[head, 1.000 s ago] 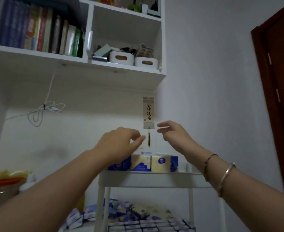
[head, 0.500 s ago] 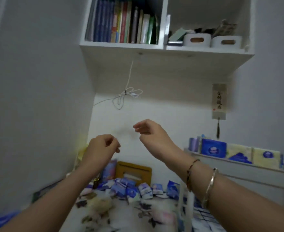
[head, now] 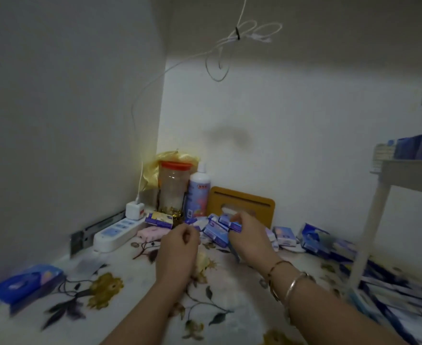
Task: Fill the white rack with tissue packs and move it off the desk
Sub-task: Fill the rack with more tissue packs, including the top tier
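The white rack [head: 376, 210] stands at the right edge of the desk, with blue tissue packs [head: 419, 146] lined up on its top shelf and more on its bottom tier. A heap of small blue and white tissue packs [head: 216, 230] lies at the back of the flowered desk. My right hand [head: 248, 239] reaches into the heap and grips a small blue pack [head: 235, 225]. My left hand [head: 177, 252] hovers just left of it, fingers curled, holding nothing that I can see.
At the back stand a clear jar with an orange lid [head: 174, 188], a white bottle [head: 199, 192] and an orange board [head: 242, 204]. A power strip [head: 115, 231] lies along the left wall. A large blue pack [head: 23, 285] lies at front left.
My view has swung left and down from the rack to the desk. Both hands dropped from chest height to the heap, and my right hand took hold of a pack.
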Tool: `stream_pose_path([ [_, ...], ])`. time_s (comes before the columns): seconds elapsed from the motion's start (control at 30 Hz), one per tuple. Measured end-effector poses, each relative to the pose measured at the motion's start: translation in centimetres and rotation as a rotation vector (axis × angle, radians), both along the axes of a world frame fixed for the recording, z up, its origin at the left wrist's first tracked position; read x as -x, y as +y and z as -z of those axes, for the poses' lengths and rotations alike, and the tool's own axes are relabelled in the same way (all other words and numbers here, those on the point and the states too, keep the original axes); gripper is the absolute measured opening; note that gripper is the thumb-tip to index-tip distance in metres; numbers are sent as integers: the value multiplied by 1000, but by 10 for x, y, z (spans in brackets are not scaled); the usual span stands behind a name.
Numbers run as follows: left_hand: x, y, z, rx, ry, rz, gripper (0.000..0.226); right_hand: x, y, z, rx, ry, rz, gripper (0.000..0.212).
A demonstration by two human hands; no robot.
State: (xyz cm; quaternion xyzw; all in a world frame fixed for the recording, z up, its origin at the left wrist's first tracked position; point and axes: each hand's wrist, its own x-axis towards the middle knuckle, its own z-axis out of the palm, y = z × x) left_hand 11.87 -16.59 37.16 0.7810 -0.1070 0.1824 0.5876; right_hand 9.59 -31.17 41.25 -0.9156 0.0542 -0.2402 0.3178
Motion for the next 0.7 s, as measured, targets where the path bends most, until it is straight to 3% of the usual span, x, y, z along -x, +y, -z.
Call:
stream_pose_path([
  [0.27,-23,12,1,7,-18,-77,16,-88,-4,34,401,102,-105,61],
  [0.47,-30,14,3,-39,13,-78,15,-126,7,37,685,294,-149,58],
  [0.7,-38,18,5,65,66,-93,14,-116,13,47,733,35,-62,42],
])
